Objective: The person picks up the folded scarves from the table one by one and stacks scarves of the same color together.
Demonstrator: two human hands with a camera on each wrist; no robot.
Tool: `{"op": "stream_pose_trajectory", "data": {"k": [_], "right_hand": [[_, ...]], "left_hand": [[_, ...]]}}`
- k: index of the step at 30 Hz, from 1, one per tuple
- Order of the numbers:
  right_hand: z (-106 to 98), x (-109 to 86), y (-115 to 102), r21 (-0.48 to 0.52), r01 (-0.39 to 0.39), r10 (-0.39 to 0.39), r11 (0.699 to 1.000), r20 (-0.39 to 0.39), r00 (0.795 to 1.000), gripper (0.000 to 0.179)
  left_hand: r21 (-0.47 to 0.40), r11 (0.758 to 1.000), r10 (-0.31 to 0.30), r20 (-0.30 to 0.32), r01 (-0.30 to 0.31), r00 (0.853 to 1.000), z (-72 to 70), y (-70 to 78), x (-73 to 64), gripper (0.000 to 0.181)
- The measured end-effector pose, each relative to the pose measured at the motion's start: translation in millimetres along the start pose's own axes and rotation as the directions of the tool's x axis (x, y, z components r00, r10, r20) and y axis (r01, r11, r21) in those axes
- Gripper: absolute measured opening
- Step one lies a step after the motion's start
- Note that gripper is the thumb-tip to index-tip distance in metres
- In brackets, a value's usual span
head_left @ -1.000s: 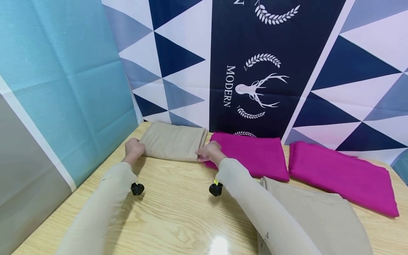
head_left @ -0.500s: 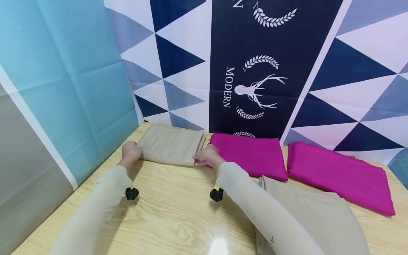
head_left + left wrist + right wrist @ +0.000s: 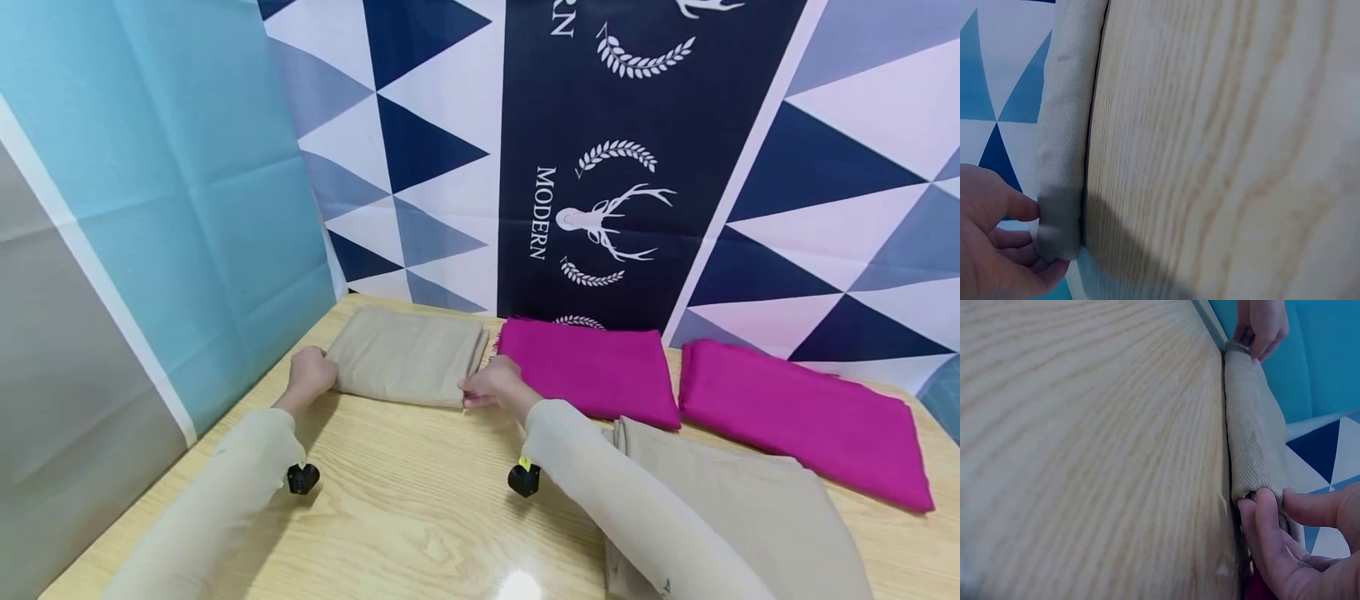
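Wooden table (image 3: 405, 508) underneath, and the folded beige cloth (image 3: 408, 354) has slid nearer me, my left hand (image 3: 312, 372) and right hand (image 3: 495, 382) pinching its corners, so more table shows behind.

on the pale wooden table (image 3: 405, 525), a folded magenta cloth (image 3: 592, 371) lies near the patterned backdrop (image 3: 435, 158), with a second magenta cloth (image 3: 810, 425) just beside it on the right. a wide beige cloth (image 3: 750, 508) lies in front of them. the backdrop shows blue and white triangles and a sideways deer head (image 3: 588, 219) beside the word "modern"; a teal and grey hanging (image 3: 157, 158) covers the left side.
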State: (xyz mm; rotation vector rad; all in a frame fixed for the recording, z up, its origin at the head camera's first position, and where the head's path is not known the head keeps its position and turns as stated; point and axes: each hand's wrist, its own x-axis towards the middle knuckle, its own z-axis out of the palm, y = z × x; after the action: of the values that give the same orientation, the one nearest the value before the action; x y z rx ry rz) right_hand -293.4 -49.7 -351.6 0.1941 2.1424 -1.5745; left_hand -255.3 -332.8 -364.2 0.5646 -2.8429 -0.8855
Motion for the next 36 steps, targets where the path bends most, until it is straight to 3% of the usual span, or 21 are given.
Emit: {"op": "stream_pose_trajectory", "data": {"k": [12, 26, 36], "right_hand": [[6, -13.0, 19, -0.054, -0.007, 0.007, 0.999, 0.003, 1.0, 0.022], [7, -30.8, 24, -0.096, -0.013, 0.014, 0.995, 0.014, 1.0, 0.013], [1, -32.7, 21, -0.101, -0.008, 0.015, 0.995, 0.069, 0.997, 0.016]], "left_hand": [[0.021, 0.999, 0.047, 0.028, -0.048, 0.998, 2.6, -11.3, -20.1, 0.028], [0.054, 0.997, 0.051, 0.046, -0.054, 0.998, -5.2, -8.8, -37.6, 0.032], [0.036, 0.999, 0.021, 0.03, -0.022, 0.999, -10.5, -11.3, -35.2, 0.023]]}}
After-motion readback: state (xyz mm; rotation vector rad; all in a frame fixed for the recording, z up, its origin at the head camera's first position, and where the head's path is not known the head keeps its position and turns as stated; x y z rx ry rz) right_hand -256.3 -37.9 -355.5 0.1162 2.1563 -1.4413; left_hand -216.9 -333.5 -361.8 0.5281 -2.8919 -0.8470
